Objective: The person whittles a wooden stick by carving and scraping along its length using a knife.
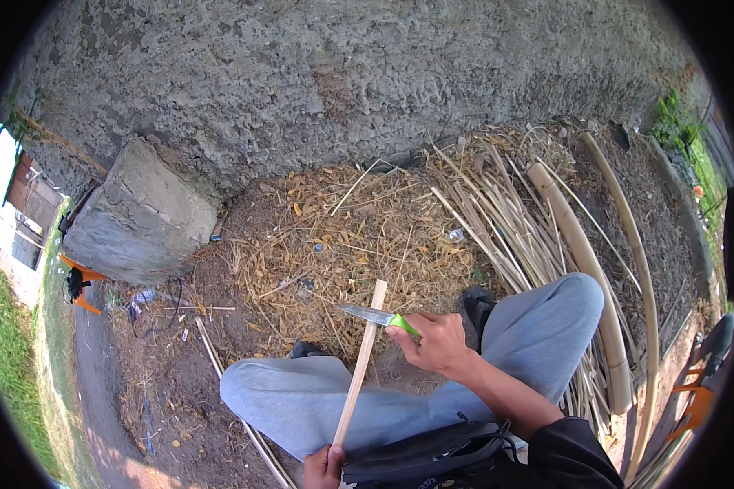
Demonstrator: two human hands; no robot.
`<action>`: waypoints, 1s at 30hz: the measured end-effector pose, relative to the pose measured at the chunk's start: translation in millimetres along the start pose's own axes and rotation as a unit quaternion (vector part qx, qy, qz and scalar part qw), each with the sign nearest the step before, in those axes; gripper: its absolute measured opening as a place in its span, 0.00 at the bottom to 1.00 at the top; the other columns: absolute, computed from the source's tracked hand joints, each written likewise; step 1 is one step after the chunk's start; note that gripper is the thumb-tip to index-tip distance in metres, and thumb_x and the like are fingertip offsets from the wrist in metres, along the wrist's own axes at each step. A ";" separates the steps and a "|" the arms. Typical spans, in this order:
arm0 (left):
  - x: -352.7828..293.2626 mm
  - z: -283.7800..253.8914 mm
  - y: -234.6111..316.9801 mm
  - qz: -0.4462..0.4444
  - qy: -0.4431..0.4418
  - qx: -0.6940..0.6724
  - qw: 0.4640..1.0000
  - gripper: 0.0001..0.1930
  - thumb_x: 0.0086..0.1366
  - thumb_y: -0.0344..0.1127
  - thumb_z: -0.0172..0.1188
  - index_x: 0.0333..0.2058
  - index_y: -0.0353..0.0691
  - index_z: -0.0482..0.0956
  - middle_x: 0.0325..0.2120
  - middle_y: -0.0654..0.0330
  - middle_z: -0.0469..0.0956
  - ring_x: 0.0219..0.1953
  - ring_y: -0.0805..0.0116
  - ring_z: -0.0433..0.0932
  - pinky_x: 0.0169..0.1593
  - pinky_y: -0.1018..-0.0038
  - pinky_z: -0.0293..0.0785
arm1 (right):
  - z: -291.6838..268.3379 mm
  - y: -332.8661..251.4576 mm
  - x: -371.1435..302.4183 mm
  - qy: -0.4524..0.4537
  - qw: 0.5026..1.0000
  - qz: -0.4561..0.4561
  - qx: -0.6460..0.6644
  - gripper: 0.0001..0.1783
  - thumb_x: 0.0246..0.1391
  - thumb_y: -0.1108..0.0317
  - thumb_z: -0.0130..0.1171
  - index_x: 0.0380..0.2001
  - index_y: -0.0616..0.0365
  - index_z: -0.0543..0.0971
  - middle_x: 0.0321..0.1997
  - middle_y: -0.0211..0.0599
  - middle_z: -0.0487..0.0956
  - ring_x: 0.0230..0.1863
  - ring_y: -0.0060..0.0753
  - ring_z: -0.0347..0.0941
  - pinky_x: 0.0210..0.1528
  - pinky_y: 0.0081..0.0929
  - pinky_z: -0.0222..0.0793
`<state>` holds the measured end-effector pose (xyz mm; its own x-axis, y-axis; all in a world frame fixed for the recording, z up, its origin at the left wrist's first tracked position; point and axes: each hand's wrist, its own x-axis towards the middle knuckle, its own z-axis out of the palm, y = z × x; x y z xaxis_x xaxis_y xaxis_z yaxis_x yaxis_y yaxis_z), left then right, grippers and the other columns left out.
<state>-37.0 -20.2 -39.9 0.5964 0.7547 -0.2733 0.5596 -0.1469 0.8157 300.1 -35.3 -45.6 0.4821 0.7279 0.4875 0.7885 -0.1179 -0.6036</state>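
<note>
A knife (369, 314) with a pointed metal blade and a green handle is gripped in my right hand (434, 342). Its blade crosses the upper part of a pale bamboo strip (359, 373) and appears to touch it. The strip slants up and away over my lap. My left hand (324, 469), at the lower edge of the head view, is closed round the strip's near end, with thumb on top. The fingers beneath are mostly hidden.
Split bamboo strips (497, 224) lie in a heap at the right, beside thick bamboo poles (583, 261). Another strip (235, 399) lies left of my knee. A rough wall (367, 73) stands ahead, with a concrete block (151, 213) at its left. Dry leaves and chips cover the ground.
</note>
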 end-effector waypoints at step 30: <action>17.5 15.4 -2.7 -0.138 -0.015 -0.043 0.989 0.23 0.75 0.48 0.48 0.24 0.40 0.75 0.13 0.67 0.68 0.17 0.79 0.66 0.23 0.76 0.61 | 48.7 -18.1 -73.4 -0.203 0.975 -0.046 -0.073 0.21 0.63 0.50 0.55 0.27 0.56 0.69 0.21 0.42 0.77 0.14 0.44 0.75 0.14 0.40 0.70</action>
<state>-19.2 -16.4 -54.8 0.4448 0.7396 -0.5051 0.6530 0.1182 0.7481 231.9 -53.7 -101.1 0.2378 0.9443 0.2275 0.8815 -0.1115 -0.4588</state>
